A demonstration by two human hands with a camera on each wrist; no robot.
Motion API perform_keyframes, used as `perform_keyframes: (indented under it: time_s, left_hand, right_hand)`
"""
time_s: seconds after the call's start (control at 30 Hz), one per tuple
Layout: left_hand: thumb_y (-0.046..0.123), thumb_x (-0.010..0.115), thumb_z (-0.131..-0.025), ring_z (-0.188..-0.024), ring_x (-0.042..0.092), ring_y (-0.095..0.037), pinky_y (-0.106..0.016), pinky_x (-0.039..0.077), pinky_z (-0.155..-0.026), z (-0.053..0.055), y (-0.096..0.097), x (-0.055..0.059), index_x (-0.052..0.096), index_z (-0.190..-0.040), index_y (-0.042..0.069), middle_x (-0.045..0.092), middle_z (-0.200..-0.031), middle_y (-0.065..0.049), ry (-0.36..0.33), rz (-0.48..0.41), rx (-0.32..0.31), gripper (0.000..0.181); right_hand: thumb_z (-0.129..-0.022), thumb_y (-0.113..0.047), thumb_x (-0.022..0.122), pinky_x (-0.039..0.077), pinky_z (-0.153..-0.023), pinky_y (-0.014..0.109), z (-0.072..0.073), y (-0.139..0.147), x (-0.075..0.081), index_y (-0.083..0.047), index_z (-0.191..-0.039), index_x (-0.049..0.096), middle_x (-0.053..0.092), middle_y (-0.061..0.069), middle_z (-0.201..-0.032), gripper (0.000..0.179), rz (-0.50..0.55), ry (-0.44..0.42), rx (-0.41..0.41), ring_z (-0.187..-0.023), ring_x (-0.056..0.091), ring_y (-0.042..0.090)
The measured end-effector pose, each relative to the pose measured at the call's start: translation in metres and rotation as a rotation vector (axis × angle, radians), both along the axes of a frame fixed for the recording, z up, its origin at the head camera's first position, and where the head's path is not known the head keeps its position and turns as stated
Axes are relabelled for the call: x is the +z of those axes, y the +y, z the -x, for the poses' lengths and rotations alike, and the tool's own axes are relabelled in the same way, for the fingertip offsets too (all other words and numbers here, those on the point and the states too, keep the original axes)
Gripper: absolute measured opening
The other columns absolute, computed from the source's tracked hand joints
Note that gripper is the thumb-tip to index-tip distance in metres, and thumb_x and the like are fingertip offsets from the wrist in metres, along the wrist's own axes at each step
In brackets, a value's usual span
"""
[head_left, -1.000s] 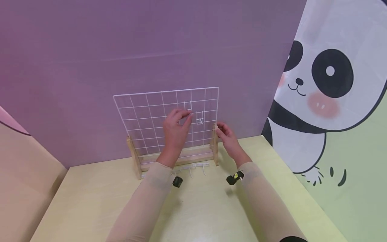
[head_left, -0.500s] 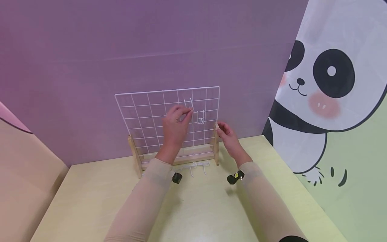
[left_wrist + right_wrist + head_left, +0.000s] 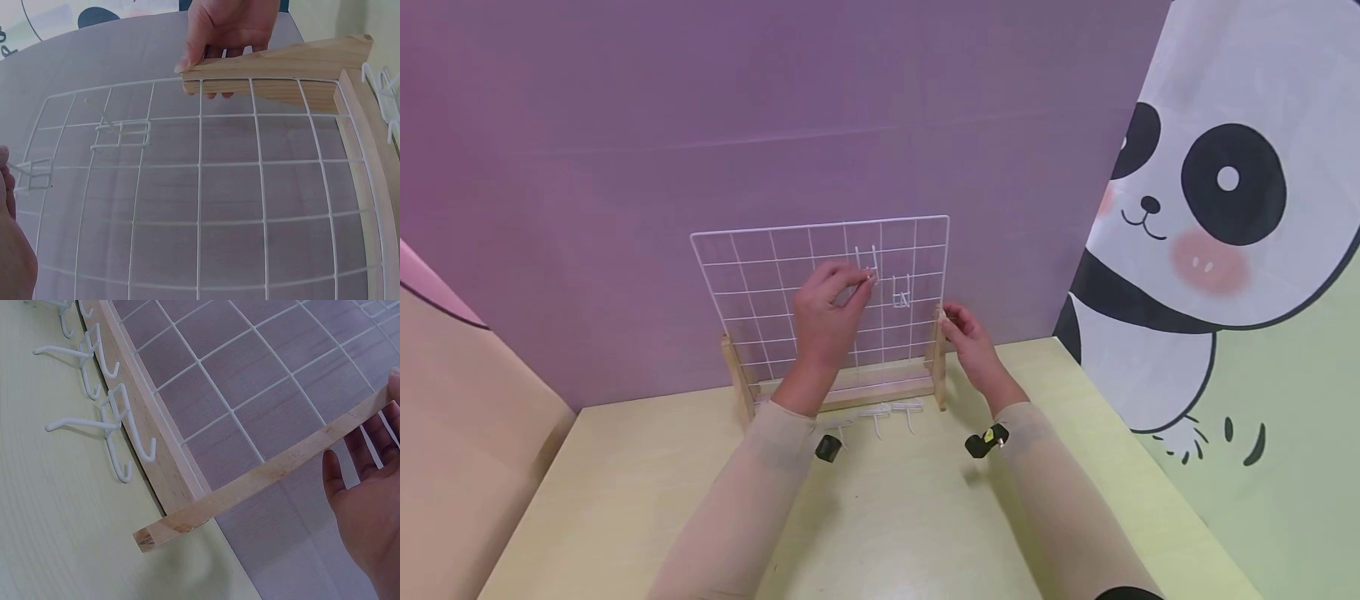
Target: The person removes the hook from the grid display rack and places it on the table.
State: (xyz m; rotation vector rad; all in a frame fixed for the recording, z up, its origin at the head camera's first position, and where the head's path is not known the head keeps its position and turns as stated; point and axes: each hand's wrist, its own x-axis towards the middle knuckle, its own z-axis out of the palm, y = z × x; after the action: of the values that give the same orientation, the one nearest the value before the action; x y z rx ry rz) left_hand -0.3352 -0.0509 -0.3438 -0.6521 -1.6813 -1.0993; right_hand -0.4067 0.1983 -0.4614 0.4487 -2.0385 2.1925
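Note:
A white wire grid panel (image 3: 790,304) stands upright in a wooden stand (image 3: 880,390). Near its upper right part, my left hand (image 3: 826,317) pinches the prong of a white wire hook (image 3: 866,257) between thumb and fingertips, against the grid. Whether that hook is seated on the wires I cannot tell. A second hook (image 3: 122,134) hangs on the grid, lower and to the right in the head view. My right hand (image 3: 973,350) holds the stand's right wooden upright (image 3: 275,465), thumb on one side and fingers on the other.
Several loose white hooks lie along the stand's front, including a nearby hook (image 3: 112,425) and another hook (image 3: 87,353). The pale wooden table (image 3: 880,517) extends toward me. A purple backdrop (image 3: 775,108) rises behind, and a panda-printed wall (image 3: 1225,250) is on the right.
My left hand and the pinched hook have shifted slightly left and up relative to the grid. The right hand stays on the upright. The head view has drifted a little.

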Motion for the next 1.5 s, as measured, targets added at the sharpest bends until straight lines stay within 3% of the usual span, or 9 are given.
perform_keyframes:
  time_s: [0.2, 0.43, 0.6, 0.87, 1.1, 1.3, 1.5]
  left_hand:
    - [-0.002, 0.087, -0.093, -0.09, 0.075, -0.03, -0.01, 0.054, -0.075, -0.008, -0.011, -0.006, 0.085, -0.1, -0.002, 0.075, -0.094, -0.014, 0.003, 0.021, -0.026, 0.007]
    - [-0.003, 0.088, -0.091, -0.086, 0.075, -0.031, -0.021, 0.053, -0.079, -0.016, -0.026, -0.014, 0.086, -0.098, 0.0, 0.076, -0.093, -0.013, 0.006, 0.069, -0.006, 0.008]
    - [-0.004, 0.089, -0.091, -0.091, 0.075, -0.03, -0.019, 0.055, -0.081, -0.024, -0.037, -0.019, 0.086, -0.099, 0.0, 0.077, -0.096, -0.012, -0.016, 0.119, -0.005, 0.01]
    - [-0.005, 0.089, -0.09, -0.09, 0.075, -0.028, -0.027, 0.064, -0.07, -0.034, -0.051, -0.029, 0.086, -0.1, 0.002, 0.077, -0.096, -0.011, -0.03, 0.197, 0.018, 0.013]
    - [-0.006, 0.09, -0.087, -0.091, 0.075, -0.03, -0.036, 0.062, -0.083, -0.04, -0.064, -0.039, 0.085, -0.098, 0.002, 0.078, -0.096, -0.01, -0.018, 0.251, 0.017, 0.015]
    - [-0.009, 0.091, -0.085, -0.089, 0.073, -0.027, -0.027, 0.061, -0.075, -0.044, -0.076, -0.048, 0.085, -0.097, 0.003, 0.076, -0.094, -0.007, -0.032, 0.303, 0.022, 0.018]
    - [-0.008, 0.091, -0.085, -0.09, 0.074, -0.025, -0.031, 0.061, -0.08, -0.05, -0.088, -0.055, 0.086, -0.098, 0.006, 0.076, -0.096, -0.005, -0.062, 0.376, 0.042, 0.019]
  right_hand:
    - [-0.115, -0.009, 0.057, 0.049, -0.108, 0.029, 0.001, 0.001, -0.002, 0.006, -0.147, 0.054, 0.062, 0.002, -0.128, 0.035, -0.003, 0.001, 0.006, -0.12, 0.058, 0.014]
    - [-0.115, -0.009, 0.058, 0.05, -0.105, 0.027, 0.0, 0.001, -0.002, 0.006, -0.145, 0.055, 0.063, -0.002, -0.124, 0.034, -0.001, 0.015, 0.006, -0.118, 0.058, 0.014]
    - [-0.116, -0.01, 0.058, 0.05, -0.108, 0.028, 0.001, 0.002, -0.003, 0.003, -0.146, 0.056, 0.064, -0.001, -0.126, 0.033, -0.017, 0.003, 0.0, -0.12, 0.059, 0.014]
    - [-0.115, -0.01, 0.058, 0.048, -0.113, 0.035, 0.001, 0.002, -0.002, 0.002, -0.145, 0.056, 0.063, 0.003, -0.13, 0.032, -0.018, -0.007, -0.007, -0.123, 0.058, 0.017]
    - [-0.115, -0.011, 0.059, 0.049, -0.109, 0.031, 0.002, 0.001, -0.003, 0.002, -0.145, 0.057, 0.063, 0.001, -0.127, 0.032, -0.014, -0.007, -0.012, -0.121, 0.058, 0.016]
    - [-0.116, -0.011, 0.057, 0.049, -0.112, 0.033, 0.001, 0.001, -0.001, 0.003, -0.147, 0.056, 0.062, 0.002, -0.128, 0.034, -0.02, -0.011, -0.009, -0.122, 0.058, 0.017]
    - [-0.116, -0.012, 0.058, 0.049, -0.115, 0.037, 0.001, 0.001, -0.001, 0.001, -0.146, 0.057, 0.062, 0.006, -0.131, 0.033, -0.027, -0.021, -0.011, -0.123, 0.058, 0.019]
